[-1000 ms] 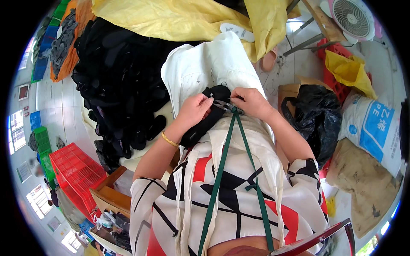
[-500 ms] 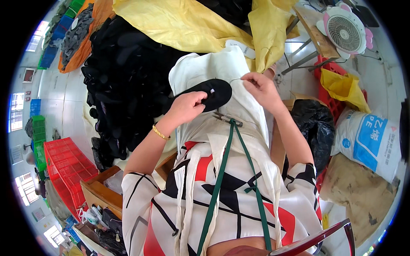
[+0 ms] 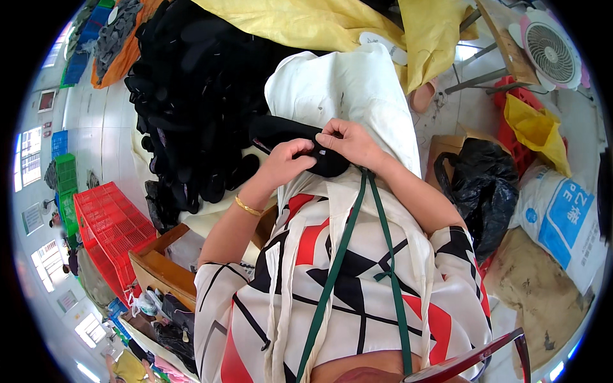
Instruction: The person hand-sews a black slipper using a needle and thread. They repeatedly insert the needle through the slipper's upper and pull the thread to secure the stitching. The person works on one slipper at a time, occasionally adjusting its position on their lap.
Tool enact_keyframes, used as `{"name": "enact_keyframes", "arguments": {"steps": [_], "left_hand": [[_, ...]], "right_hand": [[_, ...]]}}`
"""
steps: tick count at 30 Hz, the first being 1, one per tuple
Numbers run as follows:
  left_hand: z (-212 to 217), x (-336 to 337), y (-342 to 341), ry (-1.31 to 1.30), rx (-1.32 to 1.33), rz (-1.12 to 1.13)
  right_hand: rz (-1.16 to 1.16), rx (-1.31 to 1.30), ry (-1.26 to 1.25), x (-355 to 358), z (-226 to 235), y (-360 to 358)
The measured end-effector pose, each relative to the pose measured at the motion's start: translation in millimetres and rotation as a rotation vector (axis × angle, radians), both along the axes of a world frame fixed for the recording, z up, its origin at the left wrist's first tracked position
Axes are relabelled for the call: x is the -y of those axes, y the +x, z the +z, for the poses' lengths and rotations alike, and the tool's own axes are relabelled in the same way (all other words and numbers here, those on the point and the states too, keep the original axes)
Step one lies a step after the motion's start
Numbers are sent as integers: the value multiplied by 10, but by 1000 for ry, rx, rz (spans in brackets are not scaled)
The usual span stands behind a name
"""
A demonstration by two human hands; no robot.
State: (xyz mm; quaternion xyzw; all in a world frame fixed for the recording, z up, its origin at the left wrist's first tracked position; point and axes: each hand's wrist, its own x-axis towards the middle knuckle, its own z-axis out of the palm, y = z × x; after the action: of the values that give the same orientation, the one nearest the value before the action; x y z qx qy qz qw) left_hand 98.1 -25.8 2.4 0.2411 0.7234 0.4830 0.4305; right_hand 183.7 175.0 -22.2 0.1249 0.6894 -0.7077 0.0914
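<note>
Both hands meet over the person's lap, on a flat black oval shoe-sole piece [image 3: 300, 143] that lies across a white cloth sack [image 3: 341, 96] draped over the knees. The left hand [image 3: 288, 163], with a gold bangle [image 3: 248, 206] at its wrist, is curled closed around the near edge of the black piece; the right hand [image 3: 348, 142] has its fingers pinched shut on the same piece from the other side, the two hands touching. A green strap [image 3: 348, 242] hangs down over the person's red, black and white patterned top. To the left of the sack a big heap of similar black sole pieces [image 3: 185, 96] is piled up, with a yellow plastic sheet [image 3: 357, 25] above it. Lower left, a red plastic crate [image 3: 108, 230] stands on the pale tiled floor [image 3: 102, 127] beside a wooden frame [image 3: 159, 268]. On the right lie a black plastic bag [image 3: 479, 185], a white and blue woven sack [image 3: 562, 223], a yellow bag [image 3: 536, 131] and, at the upper right, a small white fan [image 3: 552, 48]
</note>
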Motion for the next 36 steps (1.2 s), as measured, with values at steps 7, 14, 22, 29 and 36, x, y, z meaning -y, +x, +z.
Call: {"name": "enact_keyframes", "arguments": {"steps": [7, 14, 22, 29, 36], "left_hand": [[-168, -134, 104, -29, 224, 247], [-100, -199, 89, -84, 122, 143], [-28, -254, 131, -52, 110, 179], [-154, -289, 133, -38, 190, 291], [-90, -260, 193, 17, 192, 259]], "right_hand": [[-84, -1, -1, 35, 22, 43], [-133, 42, -88, 17, -114, 49], [-137, 11, 34, 24, 6, 97], [-321, -154, 160, 217, -85, 174], [-288, 35, -60, 148, -247, 100]]}}
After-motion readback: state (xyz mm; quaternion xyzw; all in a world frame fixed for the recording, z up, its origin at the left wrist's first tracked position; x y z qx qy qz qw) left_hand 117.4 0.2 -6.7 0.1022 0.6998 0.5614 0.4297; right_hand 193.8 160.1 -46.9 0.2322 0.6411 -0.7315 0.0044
